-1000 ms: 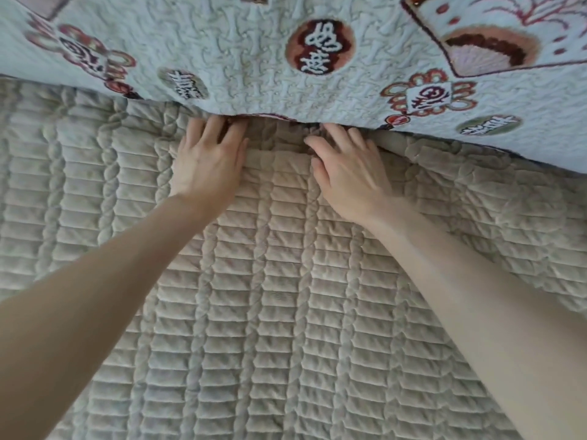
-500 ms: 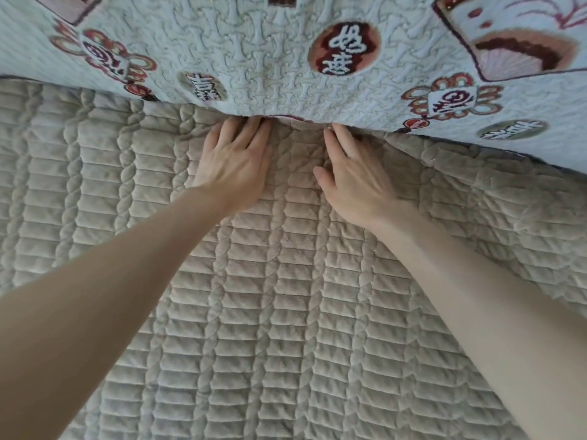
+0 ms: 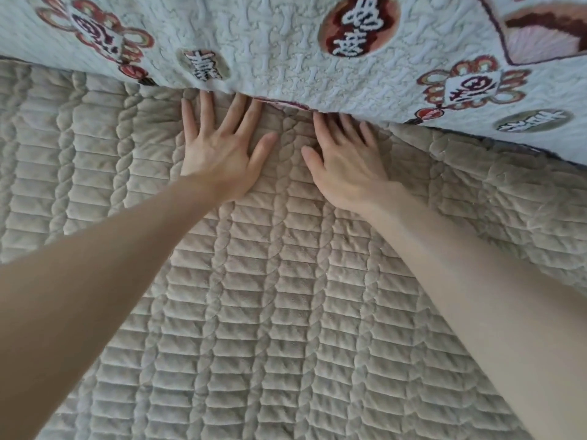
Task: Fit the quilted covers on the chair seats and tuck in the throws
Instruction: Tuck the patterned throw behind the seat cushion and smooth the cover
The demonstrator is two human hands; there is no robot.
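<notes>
Left hand and right hand lie flat, fingers straight, on the beige quilted seat cover. The pale-blue patterned throw hangs straight ahead, its hem crosswise, touching both hands' fingertips.

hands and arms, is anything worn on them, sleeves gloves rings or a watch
Nothing worn shows: the left hand and right hand are bare, without gloves, rings or a watch, and no sleeve appears up to the frame edge.
</notes>
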